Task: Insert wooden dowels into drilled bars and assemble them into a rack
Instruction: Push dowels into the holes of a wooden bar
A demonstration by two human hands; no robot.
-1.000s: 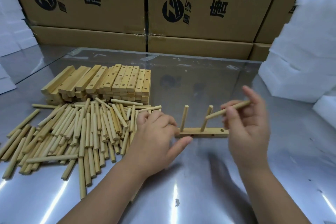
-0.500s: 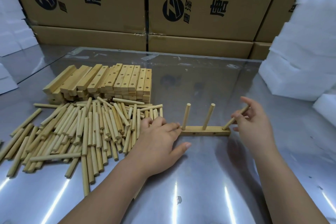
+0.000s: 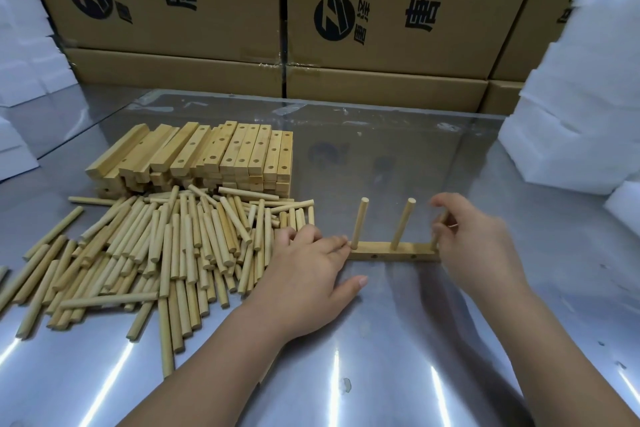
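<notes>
1. Drilled bar of pale wood (image 3: pixel 381 251) lies flat on the shiny steel worktop (image 3: pixel 381 374), right of its middle, with its side holes facing the near edge.
2. Two round wooden dowels stand in its top: the left upright dowel (image 3: pixel 359 224) and the middle upright dowel (image 3: pixel 403 224), both apparently seated.
3. Right hand (image 3: pixel 474 243) pinches a third dowel (image 3: pixel 444 218) in curled fingers at the bar's right end. The dowel's foot is mostly hidden, so I cannot tell whether it is fully home.
4. Left hand (image 3: pixel 304 274) lies flat with its fingers straight. The fingertips touch the bar's left end and grasp nothing.
5. By my judgement one bar is nearly filled, but the rack is not begun: the side holes are empty and no second bar is joined.
6. Plenty remains: a heap of loose dowels (image 3: pixel 156 253) towards the left edge, and a stack of drilled bars (image 3: pixel 214 156) behind it.
</notes>
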